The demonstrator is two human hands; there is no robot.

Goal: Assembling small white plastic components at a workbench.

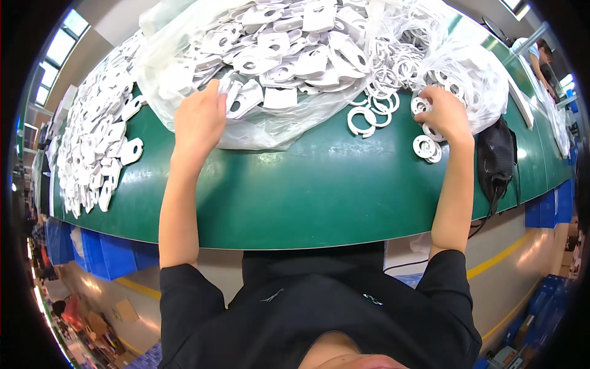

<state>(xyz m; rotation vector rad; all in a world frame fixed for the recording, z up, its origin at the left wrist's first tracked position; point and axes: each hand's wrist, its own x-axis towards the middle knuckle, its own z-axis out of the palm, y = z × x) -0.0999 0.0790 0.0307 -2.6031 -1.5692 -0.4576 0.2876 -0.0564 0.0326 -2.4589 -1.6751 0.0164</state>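
Note:
My left hand is at the near edge of a heap of white plastic plates, each with a round hole. Its fingers close at the edge of a tilted white plate; part of the grip is hidden behind the hand. The heap lies on a spread clear plastic bag. On the right, my right hand has its thumb and fingers curled around a small white round part. Just below that hand lie more white round parts. Between my hands are flat white open rings.
More white plates cover the left of the green table. A clear bag of round parts sits at right, beside a black mesh pouch. Blue bins stand below the table edge. Another person is at far right.

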